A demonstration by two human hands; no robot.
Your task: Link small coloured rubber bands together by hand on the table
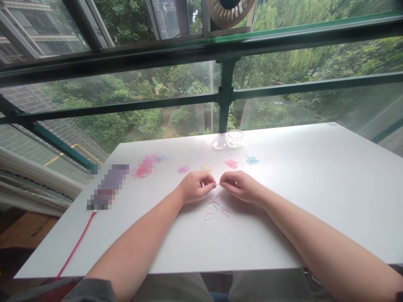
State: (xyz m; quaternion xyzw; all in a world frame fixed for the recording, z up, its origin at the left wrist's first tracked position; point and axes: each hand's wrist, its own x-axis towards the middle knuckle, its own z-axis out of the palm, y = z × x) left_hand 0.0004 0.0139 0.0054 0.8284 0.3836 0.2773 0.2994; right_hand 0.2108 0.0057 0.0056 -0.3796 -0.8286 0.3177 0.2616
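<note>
Between my two hands a thin, pinkish band (218,184) is stretched just above the white table. My left hand (197,186) pinches its left end, and my right hand (236,185) pinches the other, fingertips a short gap apart. Below them lie a few loose pink and teal bands (213,200), a pink loop (225,212) and a single reddish loop (208,216). Behind my hands are small piles: purple (183,169), yellow (207,168), pink (231,163) and teal (252,160).
A large mixed heap of coloured bands (147,165) lies at the table's left. A clear round jar (235,138) and its lid (218,144) stand near the back edge. At far left is a blurred object (108,187) with a red cord (75,246). Window rails border the white table (330,188).
</note>
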